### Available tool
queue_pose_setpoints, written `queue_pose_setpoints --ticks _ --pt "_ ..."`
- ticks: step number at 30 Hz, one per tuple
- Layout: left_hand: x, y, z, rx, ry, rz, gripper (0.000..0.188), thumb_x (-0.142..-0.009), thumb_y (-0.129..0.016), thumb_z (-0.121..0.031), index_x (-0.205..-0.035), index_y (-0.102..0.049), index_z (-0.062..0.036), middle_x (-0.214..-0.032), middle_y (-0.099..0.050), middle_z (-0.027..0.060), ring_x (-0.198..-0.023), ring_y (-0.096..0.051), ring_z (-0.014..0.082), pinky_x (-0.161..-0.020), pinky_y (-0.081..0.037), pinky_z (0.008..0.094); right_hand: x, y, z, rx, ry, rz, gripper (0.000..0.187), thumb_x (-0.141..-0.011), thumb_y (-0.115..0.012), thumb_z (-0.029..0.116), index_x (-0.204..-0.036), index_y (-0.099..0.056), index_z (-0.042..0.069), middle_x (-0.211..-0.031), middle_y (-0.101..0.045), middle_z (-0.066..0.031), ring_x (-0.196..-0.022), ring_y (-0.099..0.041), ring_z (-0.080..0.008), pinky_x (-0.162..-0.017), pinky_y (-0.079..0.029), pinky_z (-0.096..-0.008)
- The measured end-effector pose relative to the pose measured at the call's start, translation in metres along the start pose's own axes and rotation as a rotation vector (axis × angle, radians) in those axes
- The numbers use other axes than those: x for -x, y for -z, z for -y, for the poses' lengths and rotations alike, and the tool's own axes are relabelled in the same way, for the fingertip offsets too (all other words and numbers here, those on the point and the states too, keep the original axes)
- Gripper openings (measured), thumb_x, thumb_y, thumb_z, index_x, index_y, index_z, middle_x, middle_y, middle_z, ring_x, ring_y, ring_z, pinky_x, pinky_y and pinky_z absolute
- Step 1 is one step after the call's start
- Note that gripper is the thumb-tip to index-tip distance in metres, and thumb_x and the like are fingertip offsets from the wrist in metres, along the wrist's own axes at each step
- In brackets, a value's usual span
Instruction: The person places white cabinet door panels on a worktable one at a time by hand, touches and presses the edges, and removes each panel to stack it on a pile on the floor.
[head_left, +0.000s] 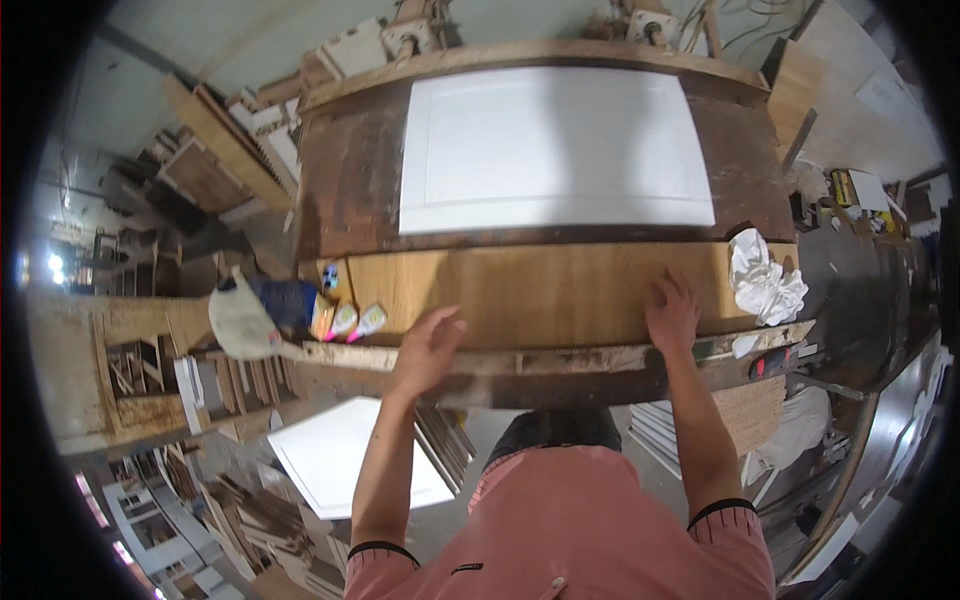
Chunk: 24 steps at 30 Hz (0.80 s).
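Note:
A long wood-grain board (560, 295) lies flat along the near side of the brown workbench (350, 190). Over the board's near edge, left of the middle, is my left hand (430, 345), its fingers apart and nothing in them. My right hand (674, 312) rests on the board farther right, fingers spread and holding nothing. Beyond the board lies a white panel (550, 150) with a recessed border, crossed by a shadow. Crumpled white paper or cloth (764, 280) sits at the board's right end. Two small white bottles with pink tips (356, 322) lie at its left end.
A dark blue and beige cloth item (250, 310) hangs at the bench's left corner. Another white panel (350, 455) leans below on the left. Stacked boards (235, 135) stand at the far left. A wooden rail (530, 55) runs along the bench's far edge.

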<state>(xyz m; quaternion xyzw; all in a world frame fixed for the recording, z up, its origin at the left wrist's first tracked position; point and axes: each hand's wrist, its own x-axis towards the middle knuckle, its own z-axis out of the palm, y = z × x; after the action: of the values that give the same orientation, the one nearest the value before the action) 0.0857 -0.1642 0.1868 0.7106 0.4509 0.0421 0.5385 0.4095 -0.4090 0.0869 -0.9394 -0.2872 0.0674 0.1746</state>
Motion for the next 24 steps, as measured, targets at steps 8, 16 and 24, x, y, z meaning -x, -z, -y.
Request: queue_pose_setpoints --ticks 8,16,24 --pt "-0.194 0.058 0.046 -0.492 -0.253 -0.306 0.046 -0.087 -0.070 -0.029 -0.125 -0.062 -0.0043 -0.133 -0.056 0.0204 -0.128 -0.048 0.0381 -0.109 -0.038 0.0434 -0.075 0.003 -0.014 -0.165 -0.017 0.005 0.041 -0.083 -0.070 0.030 -0.122 -0.064 0.018 -0.140 -0.052 -0.0075 -0.131 -0.044 -0.0347 -0.109 -0.034 -0.0532" --pt "-0.317 0.075 0.049 -0.577 -0.013 -0.425 0.062 -0.084 -0.069 -0.035 -0.137 -0.052 -0.0083 -0.134 -0.053 0.0233 -0.127 -0.047 0.0424 -0.108 -0.037 0.0499 -0.277 0.005 -0.026 -0.138 -0.207 -0.106 0.055 -0.082 -0.073 0.037 -0.133 -0.058 0.020 -0.143 -0.046 -0.0095 -0.134 -0.039 -0.0354 -0.107 -0.034 -0.0563" --pt "-0.333 0.046 0.017 -0.717 0.103 -0.606 0.060 -0.089 -0.062 -0.040 -0.141 -0.047 -0.0156 -0.131 -0.048 0.0249 -0.121 -0.047 0.0479 -0.103 -0.039 0.0568 -0.304 -0.020 -0.025 -0.169 -0.273 -0.239 0.057 -0.079 -0.077 0.034 -0.131 -0.061 0.018 -0.125 -0.057 -0.0141 -0.120 -0.051 -0.0360 -0.104 -0.041 -0.0448"
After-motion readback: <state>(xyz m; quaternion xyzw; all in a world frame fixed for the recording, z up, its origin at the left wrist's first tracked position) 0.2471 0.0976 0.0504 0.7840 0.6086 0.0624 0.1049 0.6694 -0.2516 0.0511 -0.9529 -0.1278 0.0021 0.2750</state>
